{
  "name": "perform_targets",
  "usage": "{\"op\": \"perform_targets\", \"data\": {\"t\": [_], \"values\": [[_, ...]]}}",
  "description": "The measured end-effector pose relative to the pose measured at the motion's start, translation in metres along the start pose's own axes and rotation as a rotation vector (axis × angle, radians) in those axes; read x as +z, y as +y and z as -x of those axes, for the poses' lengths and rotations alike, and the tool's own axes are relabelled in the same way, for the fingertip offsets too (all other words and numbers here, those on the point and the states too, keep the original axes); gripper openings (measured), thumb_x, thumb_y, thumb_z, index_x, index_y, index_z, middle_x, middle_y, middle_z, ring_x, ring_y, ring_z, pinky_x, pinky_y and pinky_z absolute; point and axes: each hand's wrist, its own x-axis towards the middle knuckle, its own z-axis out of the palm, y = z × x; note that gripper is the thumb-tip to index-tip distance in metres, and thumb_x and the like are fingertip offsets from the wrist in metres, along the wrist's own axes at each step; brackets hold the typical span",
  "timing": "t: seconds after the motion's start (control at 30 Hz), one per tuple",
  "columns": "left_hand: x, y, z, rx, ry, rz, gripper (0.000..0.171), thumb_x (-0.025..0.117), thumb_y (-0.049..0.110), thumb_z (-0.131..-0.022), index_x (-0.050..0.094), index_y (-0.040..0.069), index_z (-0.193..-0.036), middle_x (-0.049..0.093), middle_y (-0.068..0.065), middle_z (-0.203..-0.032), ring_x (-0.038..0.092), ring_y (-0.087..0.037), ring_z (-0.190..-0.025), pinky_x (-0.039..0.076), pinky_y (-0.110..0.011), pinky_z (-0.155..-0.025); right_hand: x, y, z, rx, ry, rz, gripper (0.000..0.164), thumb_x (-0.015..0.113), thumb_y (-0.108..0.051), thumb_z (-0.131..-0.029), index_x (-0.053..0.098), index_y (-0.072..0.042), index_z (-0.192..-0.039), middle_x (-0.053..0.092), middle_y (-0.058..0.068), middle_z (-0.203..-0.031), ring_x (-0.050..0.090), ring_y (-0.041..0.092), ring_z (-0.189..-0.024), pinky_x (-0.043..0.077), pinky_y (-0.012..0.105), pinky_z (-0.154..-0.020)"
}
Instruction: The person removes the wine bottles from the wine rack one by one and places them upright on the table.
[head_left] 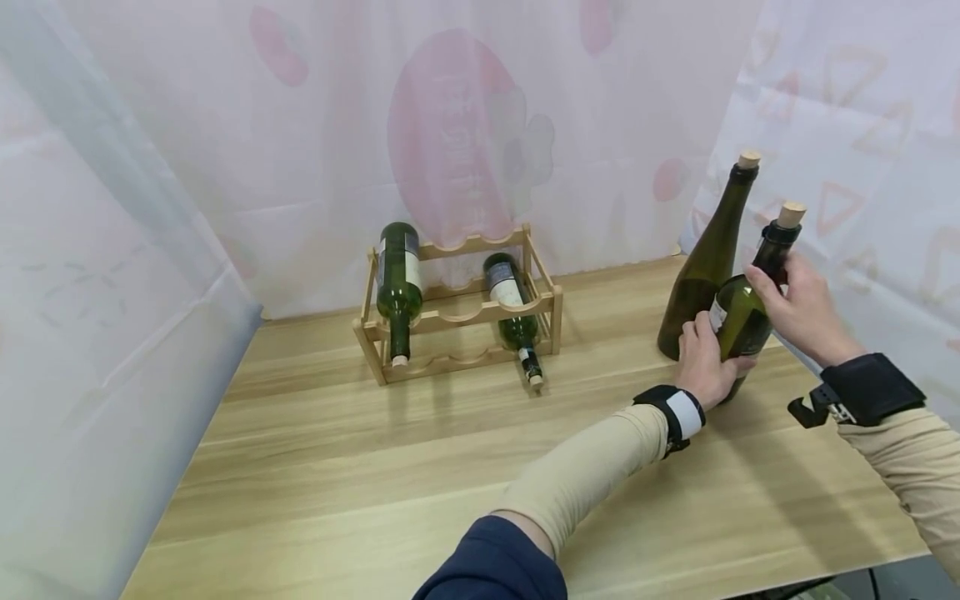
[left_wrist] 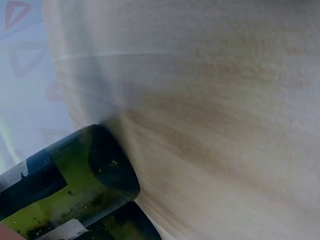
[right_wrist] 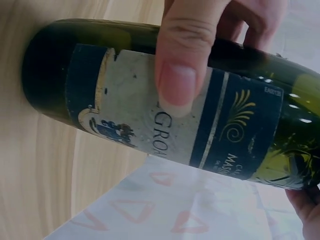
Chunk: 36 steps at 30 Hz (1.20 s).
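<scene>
One wooden table (head_left: 375, 483) spreads beneath both hands, bearing a wooden rack (head_left: 480, 312) well to their left and a tall dark bottle (head_left: 708, 258) just beyond the left hand (head_left: 705, 362). Two shorter green bottles (head_left: 400, 275) lie in the rack, while a labelled bottle (head_left: 738, 308) is between the hands: the left grips its body, and the right hand (head_left: 810, 312) holds its neck, just below a cork (head_left: 791, 214).

The table (head_left: 375, 483) (pale) bears rack (head_left: 486, 312) and tall bottle (head_left: 707, 254).
</scene>
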Motion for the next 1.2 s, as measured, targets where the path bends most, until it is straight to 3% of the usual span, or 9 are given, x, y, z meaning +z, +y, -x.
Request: {"op": "perform_targets", "data": {"t": [0.3, 0.57, 0.63, 0.7, 0.8, 0.87, 1.0, 1.13, 1.2], "values": [[-0.001, 0.000, 0.002, -0.019, -0.017, 0.008, 0.072, 0.081, 0.041, -0.076, 0.035, 0.022, -0.128, 0.042, 0.008, -0.108, 0.046, -0.005, -0.103, 0.043, -0.014, -0.080, 0.004, -0.003, 0.003, 0.018, 0.011, -0.011, 0.042, 0.051, -0.024, -0.099, 0.048, 0.012, -0.120, 0.053, 0.030, -0.105, 0.036, -0.015, -0.081, 0.030, 0.017, -0.070], [0.001, -0.001, 0.005, 0.006, -0.014, -0.021, 0.072, 0.079, 0.042, -0.078, 0.033, 0.022, -0.130, 0.042, 0.008, -0.110, 0.045, -0.005, -0.103, 0.041, -0.012, -0.081, 0.006, -0.005, 0.006, 0.012, 0.057, -0.014, 0.040, 0.052, -0.022, -0.099, 0.049, 0.013, -0.118, 0.053, 0.029, -0.106, 0.035, -0.020, -0.083, 0.030, 0.017, -0.070], [0.001, 0.000, 0.004, 0.017, -0.009, -0.030, 0.072, 0.078, 0.042, -0.078, 0.033, 0.022, -0.130, 0.042, 0.008, -0.110, 0.045, -0.005, -0.103, 0.041, -0.012, -0.081, 0.006, -0.005, 0.005, 0.013, 0.076, -0.011, 0.038, 0.053, -0.021, -0.098, 0.049, 0.012, -0.115, 0.054, 0.022, -0.101, 0.035, -0.020, -0.082, 0.029, 0.018, -0.069], [0.000, 0.002, 0.003, 0.030, -0.006, -0.044, 0.072, 0.078, 0.043, -0.078, 0.033, 0.021, -0.130, 0.042, 0.008, -0.109, 0.046, -0.004, -0.102, 0.041, -0.012, -0.081, 0.005, -0.004, 0.005, 0.017, 0.098, -0.006, 0.035, 0.054, -0.021, -0.098, 0.050, 0.011, -0.113, 0.054, 0.006, -0.096, 0.036, -0.019, -0.082, 0.029, 0.018, -0.069], [-0.002, 0.004, 0.001, 0.043, -0.003, -0.075, 0.072, 0.077, 0.045, -0.078, 0.033, 0.021, -0.130, 0.043, 0.007, -0.108, 0.046, -0.004, -0.101, 0.040, -0.011, -0.080, 0.004, -0.003, 0.004, 0.021, 0.115, -0.016, 0.033, 0.055, -0.021, -0.097, 0.050, 0.009, -0.110, 0.045, -0.020, -0.092, 0.037, -0.018, -0.082, 0.029, 0.018, -0.069], [-0.003, 0.004, 0.001, 0.047, -0.004, -0.090, 0.072, 0.076, 0.047, -0.078, 0.033, 0.021, -0.130, 0.043, 0.007, -0.108, 0.046, -0.004, -0.101, 0.039, -0.011, -0.079, 0.004, -0.002, 0.004, 0.023, 0.119, -0.028, 0.033, 0.056, -0.021, -0.097, 0.050, 0.009, -0.110, 0.040, -0.029, -0.090, 0.038, -0.018, -0.083, 0.029, 0.017, -0.069], [-0.005, 0.002, 0.000, 0.039, -0.010, -0.096, 0.073, 0.076, 0.048, -0.078, 0.033, 0.022, -0.131, 0.043, 0.008, -0.109, 0.046, -0.003, -0.100, 0.038, -0.011, -0.079, 0.006, -0.003, 0.005, 0.027, 0.129, -0.050, 0.029, 0.057, -0.021, -0.097, 0.052, 0.005, -0.108, 0.040, -0.032, -0.090, 0.040, -0.019, -0.086, 0.029, 0.013, -0.070], [-0.003, -0.001, 0.001, 0.029, -0.021, -0.079, 0.073, 0.076, 0.047, -0.078, 0.034, 0.022, -0.132, 0.043, 0.009, -0.109, 0.046, -0.002, -0.099, 0.039, -0.011, -0.078, 0.009, -0.003, 0.009, 0.036, 0.131, -0.084, 0.007, 0.059, -0.021, -0.095, 0.054, -0.020, -0.101, 0.042, -0.029, -0.092, 0.042, -0.018, -0.089, 0.029, 0.011, -0.070], [0.000, -0.003, 0.001, 0.028, -0.020, -0.084, 0.073, 0.077, 0.046, -0.078, 0.034, 0.022, -0.132, 0.044, 0.009, -0.109, 0.046, -0.002, -0.098, 0.039, -0.010, -0.077, 0.009, -0.002, 0.012, 0.043, 0.123, -0.100, 0.011, 0.059, -0.021, -0.095, 0.053, -0.025, -0.102, 0.043, -0.029, -0.093, 0.043, -0.018, -0.090, 0.029, 0.010, -0.071]]}}
